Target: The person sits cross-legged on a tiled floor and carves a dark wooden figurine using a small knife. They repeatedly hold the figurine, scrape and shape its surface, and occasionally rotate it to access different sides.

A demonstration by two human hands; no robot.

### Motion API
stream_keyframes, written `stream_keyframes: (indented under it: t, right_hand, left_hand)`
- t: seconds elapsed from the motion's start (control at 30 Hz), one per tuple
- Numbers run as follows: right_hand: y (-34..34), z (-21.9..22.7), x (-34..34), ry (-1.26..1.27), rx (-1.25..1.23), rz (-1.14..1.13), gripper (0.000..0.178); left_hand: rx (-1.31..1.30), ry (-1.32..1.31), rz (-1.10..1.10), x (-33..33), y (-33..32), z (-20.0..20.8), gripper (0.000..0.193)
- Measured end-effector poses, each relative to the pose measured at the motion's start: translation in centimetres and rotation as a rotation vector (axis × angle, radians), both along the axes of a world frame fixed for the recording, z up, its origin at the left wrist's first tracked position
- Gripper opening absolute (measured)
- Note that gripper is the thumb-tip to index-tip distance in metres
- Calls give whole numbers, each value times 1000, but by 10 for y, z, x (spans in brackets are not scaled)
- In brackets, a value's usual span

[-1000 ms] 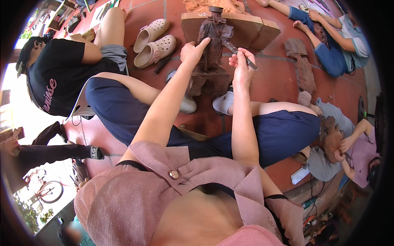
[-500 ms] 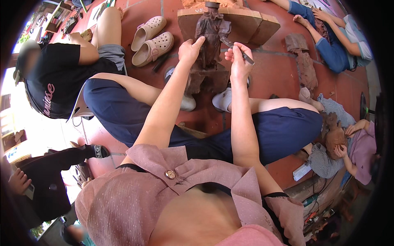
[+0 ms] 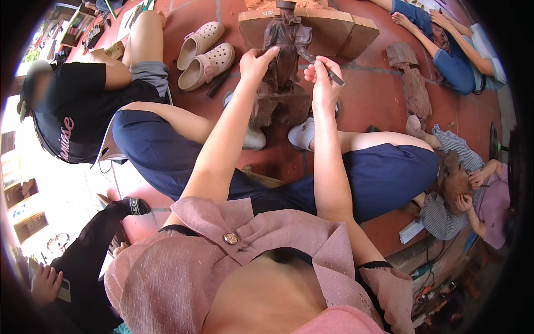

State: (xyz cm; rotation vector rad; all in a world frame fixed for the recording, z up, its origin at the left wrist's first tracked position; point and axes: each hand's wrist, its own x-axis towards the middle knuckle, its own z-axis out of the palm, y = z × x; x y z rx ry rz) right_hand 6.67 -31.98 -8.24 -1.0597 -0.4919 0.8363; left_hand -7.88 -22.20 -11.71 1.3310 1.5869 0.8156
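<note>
A dark brown carved wooden figure (image 3: 283, 69) in robes stands upright between my feet, on a blocky base (image 3: 281, 108). My left hand (image 3: 257, 64) grips its left side, the thumb lying on the robe and the other fingers mostly hidden. In my right hand (image 3: 324, 92) is a slim, dark carving tool (image 3: 335, 77), pinched between thumb and fingers. Its tip meets the figure's right side near the sleeve; the exact shape of the tip is too small to make out.
Behind the figure is a thick wooden board (image 3: 345, 33). Beige clogs (image 3: 206, 67) and a dark stick-like piece (image 3: 217, 84) lie left on the tiles. Another carving (image 3: 414, 89) lies right. Co-workers sit at both sides, one holding a brown carving (image 3: 457, 186).
Both my hands stay almost in place at the figure, with only a slight shift. At the lower left, a person in black has moved lower, phone-like object in hand.
</note>
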Motion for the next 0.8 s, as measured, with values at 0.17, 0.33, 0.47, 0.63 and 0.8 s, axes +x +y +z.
stream_keyframes:
  t: [0.17, 0.33, 0.47, 0.63, 0.8]
  right_hand:
    - [-1, 2, -3, -5, -1, 9, 16]
    - [1, -2, 0, -9, 4, -6, 16]
    - [1, 0, -1, -1, 17, 15, 18]
    - [1, 0, -4, 5, 15, 43, 20]
    - [0, 6, -17, -121, 9, 94, 17]
  left_hand:
    - [15, 75, 44, 5, 12, 11, 55]
    - [106, 133, 11, 7, 2, 15, 50]
    - [132, -76, 69, 0, 11, -23, 52]
    - [64, 218, 13, 4, 13, 4, 57]
    - [228, 177, 33, -2, 8, 6, 43]
